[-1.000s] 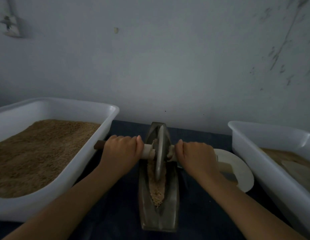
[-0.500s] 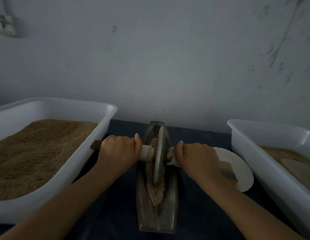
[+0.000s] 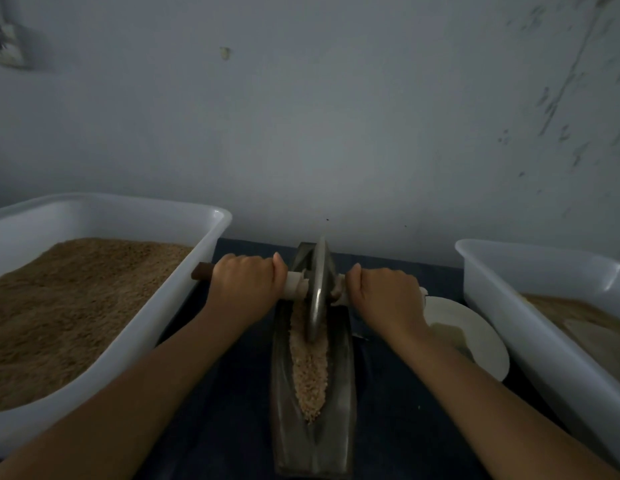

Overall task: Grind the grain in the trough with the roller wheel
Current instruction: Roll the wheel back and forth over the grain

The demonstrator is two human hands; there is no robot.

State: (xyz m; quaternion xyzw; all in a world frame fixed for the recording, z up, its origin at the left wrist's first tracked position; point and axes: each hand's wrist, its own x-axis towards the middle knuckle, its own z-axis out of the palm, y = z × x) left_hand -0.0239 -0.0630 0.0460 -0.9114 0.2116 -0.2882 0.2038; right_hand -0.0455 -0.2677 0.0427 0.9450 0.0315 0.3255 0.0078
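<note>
Both-handed, the person gripped the roller wheel's axle.
Left hand and right hand curled round it; roller wheel stood upright on grain in the trough's far half.

— Only one view?
— Only one, head-worn, wide-angle. Looking forward and down over the worktop, straight at a pale wall.
— How near?
— Close. Forearms entering from the bottom edge, hands mid-frame; white tubs cut off at both sides.
</note>
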